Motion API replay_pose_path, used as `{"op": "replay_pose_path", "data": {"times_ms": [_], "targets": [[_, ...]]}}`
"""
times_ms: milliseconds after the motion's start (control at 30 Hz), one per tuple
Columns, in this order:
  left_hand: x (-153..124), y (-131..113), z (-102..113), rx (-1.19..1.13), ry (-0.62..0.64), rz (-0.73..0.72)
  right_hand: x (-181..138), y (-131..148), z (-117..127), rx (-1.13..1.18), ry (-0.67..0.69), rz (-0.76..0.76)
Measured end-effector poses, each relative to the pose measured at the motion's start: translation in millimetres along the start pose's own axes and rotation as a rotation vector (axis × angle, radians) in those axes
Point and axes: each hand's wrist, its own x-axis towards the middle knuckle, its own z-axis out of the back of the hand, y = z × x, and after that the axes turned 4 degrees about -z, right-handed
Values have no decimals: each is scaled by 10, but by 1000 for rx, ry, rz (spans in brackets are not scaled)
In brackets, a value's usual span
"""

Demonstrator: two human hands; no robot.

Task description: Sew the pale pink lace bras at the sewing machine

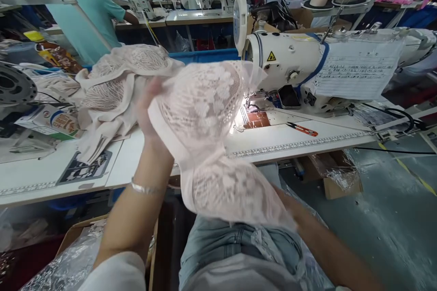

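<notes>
A pale pink lace bra (205,104) is held up in front of me, one cup above the other and slightly blurred. My left hand (148,107) grips the upper cup at its left edge, the fingers partly behind the fabric. The lower cup stretches out to my right hand (282,195), which is mostly covered by the lace; its fingers are hidden. Behind the bra stands a white sewing machine (280,57), its needle area lit. On the left of the table lies a pile of similar bras (119,82).
Orange-handled thread snips (302,129) lie on the sewing table (266,145), along with a printed picture (85,167). A carton (51,120) and a yellow-capped bottle (56,52) stand left. A paper sheet (357,70) covers part of the machine. A co-worker (82,18) is beyond.
</notes>
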Motion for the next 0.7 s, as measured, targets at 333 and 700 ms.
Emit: {"op": "replay_pose_path", "data": {"times_ms": [333, 700], "targets": [[716, 648, 578, 1008, -326, 47, 492, -61, -347, 470, 214, -148], [115, 961, -171, 947, 902, -21, 519, -162, -346, 109, -299, 43]]}}
